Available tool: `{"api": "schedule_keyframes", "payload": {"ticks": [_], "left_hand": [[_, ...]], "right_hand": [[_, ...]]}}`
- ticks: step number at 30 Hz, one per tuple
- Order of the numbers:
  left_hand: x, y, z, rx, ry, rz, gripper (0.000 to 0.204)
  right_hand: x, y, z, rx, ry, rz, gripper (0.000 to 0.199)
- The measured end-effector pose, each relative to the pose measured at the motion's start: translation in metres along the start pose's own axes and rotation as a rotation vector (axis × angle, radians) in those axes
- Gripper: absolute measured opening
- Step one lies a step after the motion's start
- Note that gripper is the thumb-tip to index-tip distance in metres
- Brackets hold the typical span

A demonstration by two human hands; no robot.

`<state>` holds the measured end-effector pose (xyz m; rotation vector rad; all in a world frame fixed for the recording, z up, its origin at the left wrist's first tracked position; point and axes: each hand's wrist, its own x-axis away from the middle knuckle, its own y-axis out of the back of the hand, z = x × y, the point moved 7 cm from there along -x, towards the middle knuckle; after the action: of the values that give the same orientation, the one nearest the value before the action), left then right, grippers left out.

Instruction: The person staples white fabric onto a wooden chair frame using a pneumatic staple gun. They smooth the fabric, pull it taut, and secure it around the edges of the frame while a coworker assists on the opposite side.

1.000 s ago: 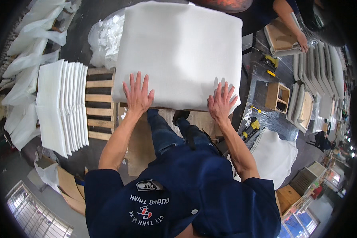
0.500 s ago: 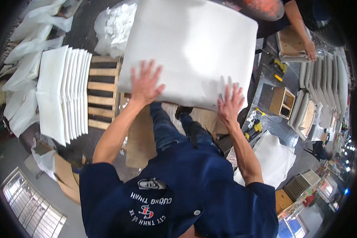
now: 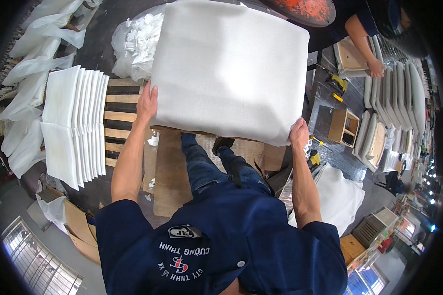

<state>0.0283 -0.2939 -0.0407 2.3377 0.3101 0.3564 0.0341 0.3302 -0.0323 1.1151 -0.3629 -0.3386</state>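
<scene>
A large, roughly square seat cushion covered in pale woven fabric lies in front of me, its near edge above my legs. My left hand grips its left side near the front, thumb along the edge; the other fingers are partly hidden. At the near right corner, my right hand is closed around the edge, with its fingertips hidden beneath or behind the cushion. A narrow brown strip shows under the cushion's near edge.
At left, white padded sheets stand near a wooden pallet and a plastic bag of white scraps. At right, a dark bench holds a yellow-black tool, a small wooden box and stacked cushions. A co-worker's hand touches one.
My hands have moved from lying spread on the cushion's top to gripping its left and right edges. In the picture, the cushion sits slightly farther left.
</scene>
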Motion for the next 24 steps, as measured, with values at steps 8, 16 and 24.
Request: {"api": "schedule_keyframes", "payload": {"ticks": [8,16,24], "left_hand": [[0.0,0.002,0.0,0.005,-0.098,-0.004,0.059],[0.008,0.013,0.002,-0.274,-0.173,-0.274,0.063],[0.035,-0.004,-0.036,-0.593,-0.421,-0.296,0.07]], "right_hand": [[0.003,-0.008,-0.015,-0.156,0.022,-0.059,0.061],[0.009,0.005,0.007,0.117,0.126,-0.173,0.056],[0.043,-0.012,0.083,0.409,0.404,-0.113,0.064]]}}
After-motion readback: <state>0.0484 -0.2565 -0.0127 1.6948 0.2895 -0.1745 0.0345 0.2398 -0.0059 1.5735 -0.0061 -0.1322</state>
